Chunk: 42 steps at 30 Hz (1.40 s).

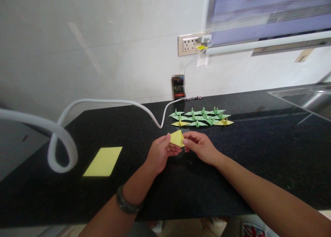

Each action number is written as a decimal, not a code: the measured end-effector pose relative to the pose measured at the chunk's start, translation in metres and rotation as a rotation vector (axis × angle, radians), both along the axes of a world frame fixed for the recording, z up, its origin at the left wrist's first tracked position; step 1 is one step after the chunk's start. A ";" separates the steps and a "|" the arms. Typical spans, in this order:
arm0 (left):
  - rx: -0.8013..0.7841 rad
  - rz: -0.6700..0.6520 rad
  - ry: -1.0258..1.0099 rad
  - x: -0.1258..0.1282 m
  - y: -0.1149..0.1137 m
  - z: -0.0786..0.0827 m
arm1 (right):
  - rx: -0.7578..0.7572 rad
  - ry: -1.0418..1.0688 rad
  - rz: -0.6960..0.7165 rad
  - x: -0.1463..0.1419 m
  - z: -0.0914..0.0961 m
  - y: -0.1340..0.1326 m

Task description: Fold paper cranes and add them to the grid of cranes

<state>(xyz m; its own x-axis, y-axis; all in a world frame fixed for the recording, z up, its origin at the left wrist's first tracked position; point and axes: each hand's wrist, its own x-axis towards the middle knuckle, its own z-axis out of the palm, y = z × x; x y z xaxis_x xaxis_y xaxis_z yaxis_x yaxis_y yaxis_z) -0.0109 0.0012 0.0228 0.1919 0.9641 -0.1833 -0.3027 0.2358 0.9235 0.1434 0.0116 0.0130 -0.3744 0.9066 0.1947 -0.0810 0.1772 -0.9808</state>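
Note:
A small folded piece of yellow paper [177,138] is held between both hands just above the black countertop [258,151]. My left hand [160,152] pinches its left side with the fingers closed. Gripping its right edge, my right hand [200,145] pinches it between thumb and fingers. A dark bracelet circles my left wrist. Behind the hands lie several folded paper cranes [201,117], mostly green with yellow ones in the front row.
A flat stack of yellow paper sheets [103,161] lies to the left. A thick white cable [62,140] loops over the counter toward a wall socket [191,44]. A dark device [178,87] leans on the wall. A steel sink [307,97] is far right.

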 end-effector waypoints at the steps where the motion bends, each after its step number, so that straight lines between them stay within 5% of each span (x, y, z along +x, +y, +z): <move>1: -0.018 -0.004 -0.016 0.000 0.000 0.001 | -0.004 0.004 0.004 0.000 0.001 0.000; 42: 0.202 0.074 0.248 0.001 -0.001 -0.006 | 0.134 -0.150 -0.234 -0.001 -0.004 0.003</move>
<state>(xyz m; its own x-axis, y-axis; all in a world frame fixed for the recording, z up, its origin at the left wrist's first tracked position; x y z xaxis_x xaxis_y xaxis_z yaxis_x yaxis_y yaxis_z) -0.0095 0.0004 0.0169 0.0929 0.9955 -0.0194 -0.0719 0.0262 0.9971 0.1420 0.0141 0.0087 -0.1923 0.9416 0.2765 0.1213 0.3024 -0.9454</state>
